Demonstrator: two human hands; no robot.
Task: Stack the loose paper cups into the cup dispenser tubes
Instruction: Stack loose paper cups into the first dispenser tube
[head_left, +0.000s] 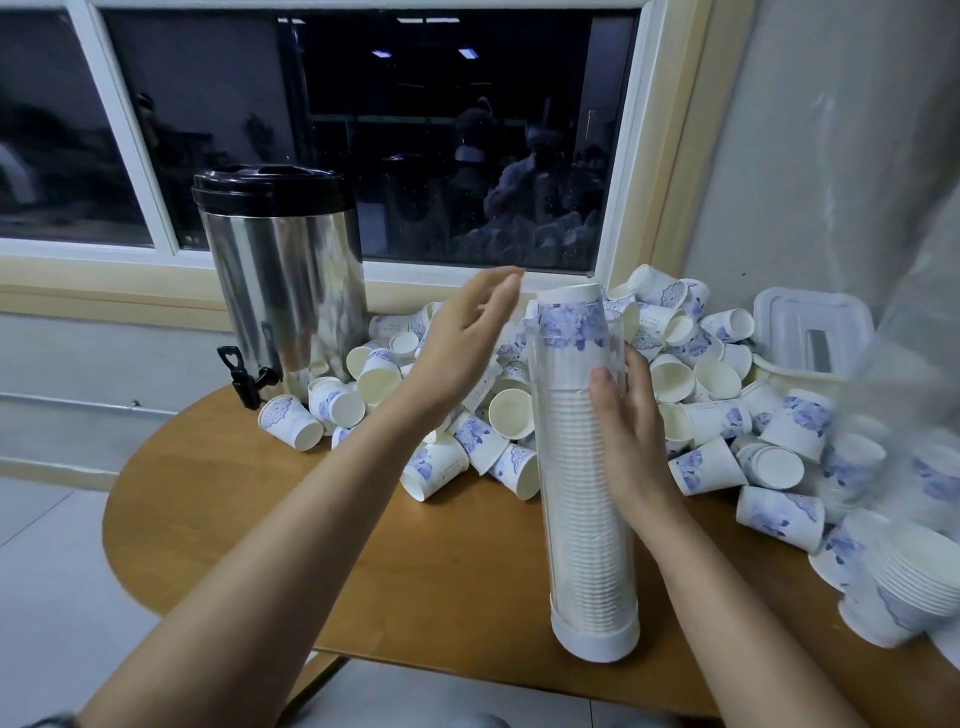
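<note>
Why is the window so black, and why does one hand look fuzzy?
In the head view, the window is dark outside and shows faint reflections; the left hand is smeared by motion blur; the right hand holding the dispenser tube looks sharper; the wide lens bends the window's frame.

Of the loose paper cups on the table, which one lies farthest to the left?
The paper cup on its side in front of the black tap, at the pile's left edge.

1 wide-angle head-worn camera looks forward and down across the round table (218, 493) from its near edge, close to the cup dispenser tube (576, 519). It faces the dark window (415, 130) behind.
</note>
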